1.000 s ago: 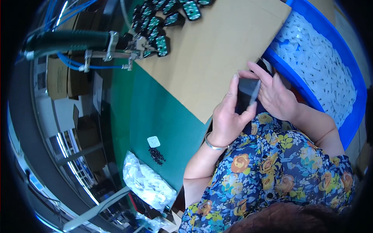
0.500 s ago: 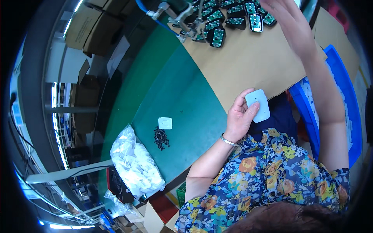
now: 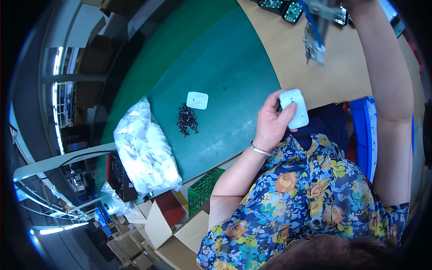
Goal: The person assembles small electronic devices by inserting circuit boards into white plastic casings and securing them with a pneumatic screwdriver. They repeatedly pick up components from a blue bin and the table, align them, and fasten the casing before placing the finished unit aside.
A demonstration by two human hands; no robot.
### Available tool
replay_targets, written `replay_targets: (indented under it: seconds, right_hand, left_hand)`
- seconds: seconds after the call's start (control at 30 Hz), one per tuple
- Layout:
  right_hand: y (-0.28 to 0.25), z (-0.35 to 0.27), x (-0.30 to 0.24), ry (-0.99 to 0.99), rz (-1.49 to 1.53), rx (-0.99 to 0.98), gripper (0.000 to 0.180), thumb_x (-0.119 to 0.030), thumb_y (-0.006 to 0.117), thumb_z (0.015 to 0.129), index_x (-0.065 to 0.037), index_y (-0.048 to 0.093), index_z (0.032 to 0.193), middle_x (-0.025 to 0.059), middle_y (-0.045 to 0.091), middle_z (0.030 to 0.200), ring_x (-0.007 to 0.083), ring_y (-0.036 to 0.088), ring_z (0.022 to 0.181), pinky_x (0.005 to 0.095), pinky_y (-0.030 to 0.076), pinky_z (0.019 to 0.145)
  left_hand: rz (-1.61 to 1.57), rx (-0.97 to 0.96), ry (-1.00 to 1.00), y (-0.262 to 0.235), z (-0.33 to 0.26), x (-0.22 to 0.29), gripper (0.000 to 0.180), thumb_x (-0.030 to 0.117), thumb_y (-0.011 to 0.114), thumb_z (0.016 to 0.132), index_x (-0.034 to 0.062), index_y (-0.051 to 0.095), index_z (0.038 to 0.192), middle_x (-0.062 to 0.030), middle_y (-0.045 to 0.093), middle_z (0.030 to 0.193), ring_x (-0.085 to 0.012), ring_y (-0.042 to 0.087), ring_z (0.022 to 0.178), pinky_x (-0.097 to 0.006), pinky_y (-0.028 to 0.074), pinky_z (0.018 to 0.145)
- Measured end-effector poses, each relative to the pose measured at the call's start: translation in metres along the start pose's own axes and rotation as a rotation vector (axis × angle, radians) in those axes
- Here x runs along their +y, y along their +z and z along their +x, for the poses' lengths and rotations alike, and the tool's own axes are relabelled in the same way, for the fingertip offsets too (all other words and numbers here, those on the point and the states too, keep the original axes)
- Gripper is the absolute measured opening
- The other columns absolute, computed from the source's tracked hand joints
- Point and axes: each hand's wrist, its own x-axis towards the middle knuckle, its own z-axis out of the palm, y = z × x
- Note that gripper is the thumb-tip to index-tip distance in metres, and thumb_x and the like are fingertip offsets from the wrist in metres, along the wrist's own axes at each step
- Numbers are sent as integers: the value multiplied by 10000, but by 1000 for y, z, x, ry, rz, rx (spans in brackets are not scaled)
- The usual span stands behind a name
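My left hand (image 3: 268,123) is closed on a white plastic cover (image 3: 299,118), a rounded rectangle with small holes, held by its edge with the thumb lying across its face. My right hand (image 3: 361,3) reaches to the far right, where the top edge of the picture cuts it off and its fingers cannot be seen. Close to it hangs a metal tool fitting (image 3: 315,47) with a blue hose, smeared by motion. Beyond that, green circuit boards in black housings (image 3: 293,12) lie on the brown cardboard sheet (image 3: 330,81).
On the green table (image 3: 229,130) a second white cover (image 3: 197,100) lies beside a heap of small black parts (image 3: 186,120). A clear bag of white pieces (image 3: 148,155) stands at the left. A blue bin (image 3: 361,135) is at the right, and a green crate (image 3: 204,190) sits below the table edge.
The view has shifted, so the table and boards appear higher up. The metal tool has swung right, toward my right arm. My left hand keeps hold of the white cover.
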Motion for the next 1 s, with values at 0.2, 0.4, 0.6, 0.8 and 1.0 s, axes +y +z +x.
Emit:
replay_targets:
  seconds: [0.2, 0.4, 0.6, 0.8, 1.0]
  right_hand:
    - [6, -42, -1, 16, -78, 139, 408, -116, 627, 715, 10, 486, 1077, 90, 577, 842, 153, 587, 667, 275, 540, 604]
    - [9, -58, -1, 27, -114, 199, 408, -120, 631, 717, 11, 486, 1075, 91, 576, 843, 153, 587, 667, 274, 540, 604]
    - [10, -63, 1, 30, -126, 219, 408, -124, 634, 718, 12, 487, 1073, 92, 576, 844, 152, 587, 668, 272, 539, 603]
    - [9, -61, 0, 35, -137, 230, 407, -127, 638, 719, 13, 488, 1071, 93, 576, 845, 151, 587, 669, 271, 539, 603]
    - [6, -60, 5, 47, -138, 229, 407, -131, 641, 720, 13, 488, 1069, 93, 575, 846, 150, 587, 670, 269, 538, 602]
  left_hand:
    - [7, -105, -34, 9, 2, -1, 350, 115, 582, 837, 41, 473, 1161, -47, 593, 910, -84, 605, 646, -197, 486, 435]
    - [-15, -151, -58, 13, 5, 5, 346, 103, 578, 839, 40, 475, 1163, -40, 601, 874, -78, 600, 619, -189, 478, 422]
    - [-45, -148, -55, 13, 1, 13, 349, 101, 580, 838, 38, 474, 1165, -44, 597, 867, -73, 595, 608, -182, 470, 411]
    - [-51, -141, -54, 14, -1, 19, 351, 100, 585, 834, 32, 480, 1163, -46, 590, 876, -77, 599, 605, -179, 472, 411]
    - [-44, -94, -90, 12, 0, 25, 331, 99, 600, 822, 20, 513, 1132, -41, 589, 863, -93, 607, 616, -191, 483, 415]
